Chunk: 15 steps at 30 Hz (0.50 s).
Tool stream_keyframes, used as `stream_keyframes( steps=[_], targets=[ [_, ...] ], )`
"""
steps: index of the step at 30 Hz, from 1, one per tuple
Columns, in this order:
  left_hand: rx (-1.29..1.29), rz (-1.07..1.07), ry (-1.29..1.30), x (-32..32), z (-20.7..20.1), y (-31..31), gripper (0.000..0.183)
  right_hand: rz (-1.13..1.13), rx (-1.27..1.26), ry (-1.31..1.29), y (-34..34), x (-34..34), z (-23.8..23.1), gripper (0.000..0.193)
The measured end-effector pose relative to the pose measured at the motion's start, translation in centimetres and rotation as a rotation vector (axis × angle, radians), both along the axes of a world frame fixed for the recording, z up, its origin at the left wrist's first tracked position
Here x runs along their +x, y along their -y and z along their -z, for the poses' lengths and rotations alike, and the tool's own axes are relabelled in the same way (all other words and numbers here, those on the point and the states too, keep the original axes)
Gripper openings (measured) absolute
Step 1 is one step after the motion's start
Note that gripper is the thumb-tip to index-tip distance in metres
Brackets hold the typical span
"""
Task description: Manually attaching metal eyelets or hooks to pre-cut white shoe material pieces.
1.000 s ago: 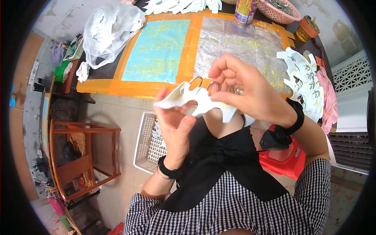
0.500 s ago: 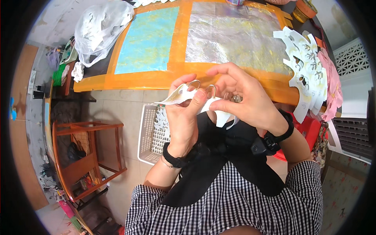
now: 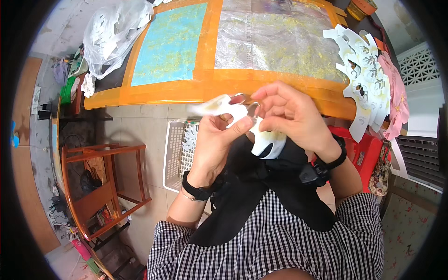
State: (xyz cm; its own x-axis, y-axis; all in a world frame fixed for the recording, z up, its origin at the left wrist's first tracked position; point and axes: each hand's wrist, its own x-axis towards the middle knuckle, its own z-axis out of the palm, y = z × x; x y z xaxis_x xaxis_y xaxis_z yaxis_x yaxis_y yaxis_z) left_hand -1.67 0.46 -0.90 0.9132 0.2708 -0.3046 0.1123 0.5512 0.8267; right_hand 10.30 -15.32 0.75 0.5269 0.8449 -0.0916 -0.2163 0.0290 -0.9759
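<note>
In front of my chest, above my lap, I hold white, thin cut-out pieces with curved loops along one edge. My left hand (image 3: 215, 135) is closed, its thumb pressed on one white cut-out piece (image 3: 237, 112) whose far end is smeared by motion. My right hand (image 3: 296, 119) pinches at the top of a second white cut-out piece (image 3: 262, 141), which hangs down and has a dark opening and a yellowish patch. The two pieces meet near the thumbs, close to a thin curved loop; whether they are joined there I cannot tell.
Ahead stands a table edged with orange tape (image 3: 154, 95). A stack of similar white pieces (image 3: 366, 79) lies over its right end, beside a pink cloth (image 3: 394, 102). A clear plastic bag (image 3: 114, 37) sits far left. Below are a white basket (image 3: 173, 156) and a wooden chair frame (image 3: 105, 186).
The piece at my right hand has swung down and now shows more of its face. My left hand's piece has tilted, with its far end blurred. The view has shifted slightly.
</note>
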Motion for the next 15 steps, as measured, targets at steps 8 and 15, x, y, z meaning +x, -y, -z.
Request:
stream_keyframes(
  steps=[8,15],
  targets=[
    [-0.11,-0.068,0.006,0.1,0.5,0.8,0.051,0.084,-0.129,0.297,-0.3,0.4,-0.4,0.017],
    [0.166,-0.044,0.022,0.7,0.0,1.6,0.067,0.217,-0.065,0.564,-0.6,-0.5,0.0,0.02]
  ],
)
